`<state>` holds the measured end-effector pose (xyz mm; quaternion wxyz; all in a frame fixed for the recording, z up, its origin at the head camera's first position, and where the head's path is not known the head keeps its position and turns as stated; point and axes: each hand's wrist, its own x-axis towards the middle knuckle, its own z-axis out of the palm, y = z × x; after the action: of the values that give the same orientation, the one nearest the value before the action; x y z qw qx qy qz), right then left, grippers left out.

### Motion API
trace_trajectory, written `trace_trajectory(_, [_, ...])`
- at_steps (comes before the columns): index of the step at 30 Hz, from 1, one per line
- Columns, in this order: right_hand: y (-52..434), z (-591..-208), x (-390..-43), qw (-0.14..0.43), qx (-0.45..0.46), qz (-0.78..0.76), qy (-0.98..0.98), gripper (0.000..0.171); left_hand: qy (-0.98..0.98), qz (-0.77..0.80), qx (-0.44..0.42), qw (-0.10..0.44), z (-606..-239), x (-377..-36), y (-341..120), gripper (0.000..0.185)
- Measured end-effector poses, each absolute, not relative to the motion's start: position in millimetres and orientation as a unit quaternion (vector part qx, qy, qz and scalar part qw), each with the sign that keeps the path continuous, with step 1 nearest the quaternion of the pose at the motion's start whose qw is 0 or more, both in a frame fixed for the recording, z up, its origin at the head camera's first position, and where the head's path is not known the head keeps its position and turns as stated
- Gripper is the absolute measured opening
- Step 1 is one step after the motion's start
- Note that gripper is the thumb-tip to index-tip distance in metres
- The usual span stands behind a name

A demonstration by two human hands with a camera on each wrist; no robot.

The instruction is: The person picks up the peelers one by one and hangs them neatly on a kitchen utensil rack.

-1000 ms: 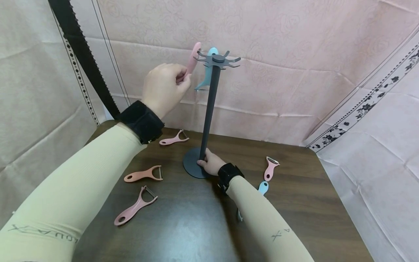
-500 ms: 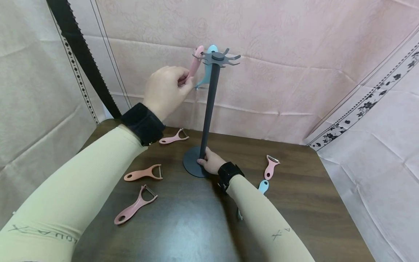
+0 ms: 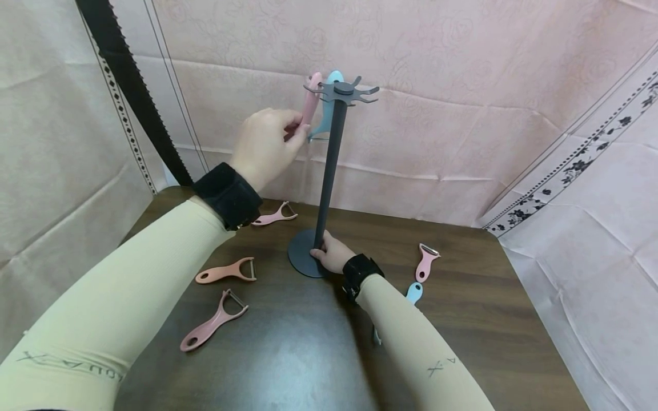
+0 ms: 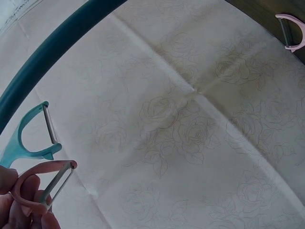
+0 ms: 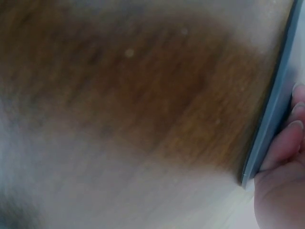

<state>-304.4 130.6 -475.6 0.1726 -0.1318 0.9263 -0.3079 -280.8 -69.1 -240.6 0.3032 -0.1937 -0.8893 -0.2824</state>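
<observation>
My left hand [image 3: 267, 142] pinches a pink peeler [image 3: 311, 104] by its forked blade end, handle upward. The handle's upper end is at a prong of the dark grey hook stand [image 3: 332, 154], whose tip shows on the handle's left side. In the left wrist view, fingers wrap the fork of the pink peeler [image 4: 40, 167], with the blade facing out. Just behind hangs a blue peeler [image 4: 31, 126] from another prong. Low on the pole, my right hand [image 3: 334, 255] holds the stand, thumb against the pole and palm over its round base [image 3: 300, 257].
Left of the stand on the wooden table [image 3: 288, 354] lie an orange peeler [image 3: 221, 274], a large pink peeler [image 3: 208, 328] and a farther pink peeler [image 3: 272, 218]. To the right are a small pink peeler [image 3: 424, 265] and a blue peeler [image 3: 414, 292], partly behind my right forearm.
My left hand has moved right and slightly down, bringing the pink peeler's handle in against the stand's prong. My right hand stays on the stand.
</observation>
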Motion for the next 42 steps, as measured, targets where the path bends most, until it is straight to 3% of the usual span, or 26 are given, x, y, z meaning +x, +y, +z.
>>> trace_trajectory(19, [129, -480, -305, 0.17, -0.141, -0.314, 0.923, 0.025, -0.867, -0.305, -0.24, 0.312, -257, -283, -86, 0.04])
trace_trajectory(29, [131, -480, -304, 0.174, -0.136, -0.321, 0.921, 0.027, -0.932, -0.228, -0.224, 0.169, -283, -283, -113, 0.049])
trace_trajectory(37, [130, -480, -305, 0.174, -0.138, -0.319, 0.921, 0.029, -0.953, -0.178, -0.211, 0.124, -330, -278, -144, 0.046])
trace_trajectory(42, [130, -479, -306, 0.174, -0.136, -0.317, 0.922, 0.032, -0.967, -0.137, -0.208, 0.046, -366, -271, -159, 0.045])
